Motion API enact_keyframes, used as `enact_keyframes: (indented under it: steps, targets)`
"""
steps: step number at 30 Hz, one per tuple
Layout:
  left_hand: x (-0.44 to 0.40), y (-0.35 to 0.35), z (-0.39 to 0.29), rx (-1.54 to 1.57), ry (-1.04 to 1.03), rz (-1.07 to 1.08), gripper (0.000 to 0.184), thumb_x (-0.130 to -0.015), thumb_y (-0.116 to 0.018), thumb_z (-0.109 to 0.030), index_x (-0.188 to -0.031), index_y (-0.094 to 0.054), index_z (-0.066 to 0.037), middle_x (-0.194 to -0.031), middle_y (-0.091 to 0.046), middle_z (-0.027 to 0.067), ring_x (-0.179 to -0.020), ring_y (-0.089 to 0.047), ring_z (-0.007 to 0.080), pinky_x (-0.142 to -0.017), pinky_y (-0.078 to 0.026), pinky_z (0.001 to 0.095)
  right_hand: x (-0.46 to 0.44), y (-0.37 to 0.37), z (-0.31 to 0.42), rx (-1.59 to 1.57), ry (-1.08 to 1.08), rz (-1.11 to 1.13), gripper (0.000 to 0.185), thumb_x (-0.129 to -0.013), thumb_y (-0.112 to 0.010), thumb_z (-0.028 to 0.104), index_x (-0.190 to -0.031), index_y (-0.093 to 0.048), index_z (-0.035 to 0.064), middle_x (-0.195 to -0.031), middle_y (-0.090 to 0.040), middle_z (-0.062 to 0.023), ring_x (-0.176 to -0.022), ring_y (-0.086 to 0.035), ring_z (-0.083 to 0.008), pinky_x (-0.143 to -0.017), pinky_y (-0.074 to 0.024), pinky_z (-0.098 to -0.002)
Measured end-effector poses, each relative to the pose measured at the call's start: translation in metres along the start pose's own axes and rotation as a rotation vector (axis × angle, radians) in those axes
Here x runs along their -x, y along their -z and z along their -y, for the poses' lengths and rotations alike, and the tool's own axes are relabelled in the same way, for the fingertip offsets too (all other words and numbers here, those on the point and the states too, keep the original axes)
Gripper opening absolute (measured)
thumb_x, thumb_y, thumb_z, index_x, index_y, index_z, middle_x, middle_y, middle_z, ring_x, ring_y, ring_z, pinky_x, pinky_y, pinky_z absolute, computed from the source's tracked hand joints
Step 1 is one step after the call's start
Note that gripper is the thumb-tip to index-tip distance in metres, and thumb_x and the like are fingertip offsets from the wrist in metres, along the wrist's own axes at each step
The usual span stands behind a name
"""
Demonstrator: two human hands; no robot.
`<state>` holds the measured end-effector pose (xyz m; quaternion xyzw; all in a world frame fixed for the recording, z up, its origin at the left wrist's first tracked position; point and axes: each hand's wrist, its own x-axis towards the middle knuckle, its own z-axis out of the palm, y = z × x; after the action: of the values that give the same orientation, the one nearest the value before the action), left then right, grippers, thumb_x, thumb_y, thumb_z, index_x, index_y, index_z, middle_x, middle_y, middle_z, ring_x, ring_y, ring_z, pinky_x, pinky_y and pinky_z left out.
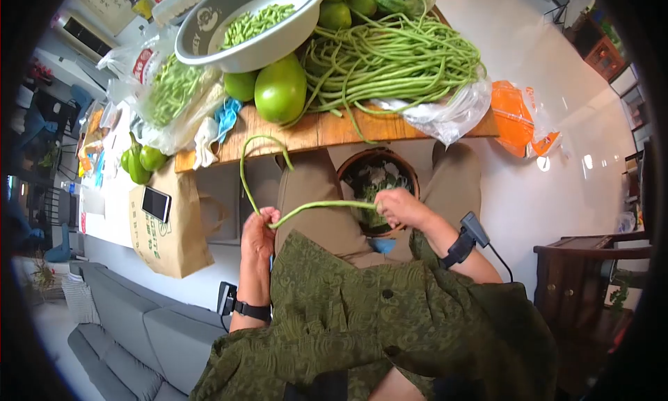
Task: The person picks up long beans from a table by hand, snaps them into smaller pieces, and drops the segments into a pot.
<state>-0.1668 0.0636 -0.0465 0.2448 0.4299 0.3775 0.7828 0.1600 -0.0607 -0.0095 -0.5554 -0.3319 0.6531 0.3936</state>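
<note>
Two hands hold one long green bean [313, 205] in the air, on the near side of the wooden table [323, 131]. The left hand [260, 225] pinches it partway along, fingers closed; from there a length loops up toward the near edge and bends back down to a free end. The right hand [396, 208] has its fingers curled and pinched at the bean's other end, the stretch between the hands bowing slightly.

Below the table's near edge, between the knees, sits a round container [375, 151] with what look like green scraps inside, though shadow makes them hard to read.

On the table, a heap of long beans [403, 63] spreads toward the near right corner, partly over a clear plastic bag [456, 115]. An orange bag [513, 119] is just beside that corner. Left of the heap, a large round green vegetable [280, 89] sits near the front edge, below a grey basin [299, 26] holding short green pieces [257, 25]. A blue cloth [227, 115] lies toward the near left corner.
</note>
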Motion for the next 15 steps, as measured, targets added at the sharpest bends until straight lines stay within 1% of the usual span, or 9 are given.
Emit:
enact_keyframes:
  steps: [2, 3, 4, 6, 7, 8, 10, 14, 15]
  targets:
    - [0.009, -0.035, -0.019, -0.575, -0.183, -0.307, 0.018, -0.083, -0.047, -0.012, -0.090, -0.055, 0.003, -0.075, -0.059, 0.0089, -0.066, -0.056, 0.0171, -0.056, -0.047, 0.0263, -0.004, 0.006, -0.004, -0.093, 0.012, 0.001, 0.012, -0.078, -0.045, 0.009, -0.074, -0.051, -0.0003, -0.054, -0.044, 0.0005, -0.040, -0.041, -0.0064, -0.039, -0.0419, -0.0233]
    - [0.001, -0.025, -0.020, -0.920, -0.249, -0.289, 0.027, -0.086, -0.044, -0.021, -0.085, -0.058, 0.003, -0.073, -0.061, 0.0137, -0.066, -0.061, 0.0220, -0.054, -0.048, 0.0319, -0.003, 0.008, -0.004, -0.142, 0.004, 0.043, 0.012, -0.079, -0.044, 0.009, -0.075, -0.051, -0.0003, -0.054, -0.043, 0.0006, -0.041, -0.040, -0.0057, -0.040, -0.0418, -0.0230]
    - [0.005, -0.034, -0.026, -0.917, -0.242, -0.294, 0.027, -0.086, -0.044, -0.021, -0.085, -0.058, 0.003, -0.073, -0.061, 0.0137, -0.066, -0.061, 0.0220, -0.054, -0.048, 0.0319, 0.000, 0.007, -0.001, -0.141, -0.005, 0.047, 0.012, -0.079, -0.044, 0.009, -0.075, -0.051, -0.0003, -0.054, -0.043, 0.0006, -0.041, -0.040, -0.0057, -0.040, -0.0418, -0.0230]
    - [0.014, -0.054, -0.042, -1.890, -0.049, -0.251, 0.037, -0.087, -0.043, -0.029, -0.082, -0.061, 0.003, -0.077, -0.062, 0.0204, -0.071, -0.062, 0.0301, -0.061, -0.050, 0.0390, 0.006, 0.004, 0.006, -0.100, 0.031, 0.052, 0.011, -0.083, -0.043, 0.010, -0.078, -0.050, 0.0020, -0.056, -0.040, 0.0026, -0.043, -0.034, -0.0049, -0.043, -0.0364, -0.0215]
    - [-0.002, -0.034, -0.037, -1.789, 0.163, -0.178, 0.044, -0.087, -0.042, -0.035, -0.076, -0.063, 0.002, -0.081, -0.060, 0.0252, -0.078, -0.060, 0.0362, -0.068, -0.048, 0.0435, 0.005, 0.004, 0.007, -0.099, 0.027, 0.050, 0.012, -0.083, -0.043, 0.010, -0.077, -0.050, 0.0022, -0.054, -0.038, 0.0031, -0.043, -0.034, -0.0051, -0.043, -0.0367, -0.0221]
    - [-0.011, -0.018, -0.024, -1.788, 0.165, -0.179, 0.044, -0.087, -0.042, -0.035, -0.076, -0.063, 0.002, -0.081, -0.060, 0.0252, -0.078, -0.060, 0.0362, -0.068, -0.048, 0.0435, 0.005, 0.004, 0.007, -0.099, 0.026, 0.052, 0.012, -0.083, -0.043, 0.010, -0.077, -0.050, 0.0022, -0.054, -0.038, 0.0031, -0.043, -0.034, -0.0051, -0.043, -0.0367, -0.0221]
    - [-0.012, -0.013, -0.016, -2.124, -0.098, -0.038, 0.047, -0.090, -0.039, -0.034, -0.069, -0.062, 0.002, -0.071, -0.058, 0.0250, -0.072, -0.058, 0.0390, -0.065, -0.047, 0.0454, 0.003, 0.007, 0.005, -0.213, 0.017, 0.039, 0.012, -0.081, -0.041, 0.007, -0.079, -0.050, -0.0007, -0.053, -0.040, 0.0019, -0.039, -0.036, -0.0055, -0.041, -0.0410, -0.0233]
    - [0.008, -0.056, -0.038, -2.141, -0.458, -0.084, 0.028, -0.086, -0.047, -0.026, -0.076, -0.059, -0.002, -0.071, -0.059, 0.0191, -0.071, -0.057, 0.0387, -0.064, -0.047, 0.0426, 0.008, 0.010, 0.010, -0.407, 0.027, 0.094, 0.012, -0.082, -0.041, 0.007, -0.080, -0.049, -0.0010, -0.053, -0.038, 0.0025, -0.039, -0.034, -0.0051, -0.042, -0.0408, -0.0240]
    - [0.012, -0.072, -0.045, -2.138, -0.454, -0.075, 0.028, -0.086, -0.047, -0.026, -0.076, -0.059, -0.002, -0.071, -0.059, 0.0191, -0.071, -0.057, 0.0387, -0.064, -0.047, 0.0426, 0.009, 0.012, 0.011, -0.465, 0.044, 0.144, 0.011, -0.082, -0.042, 0.007, -0.080, -0.049, -0.0007, -0.052, -0.038, 0.0027, -0.039, -0.034, -0.0049, -0.042, -0.0407, -0.0242]
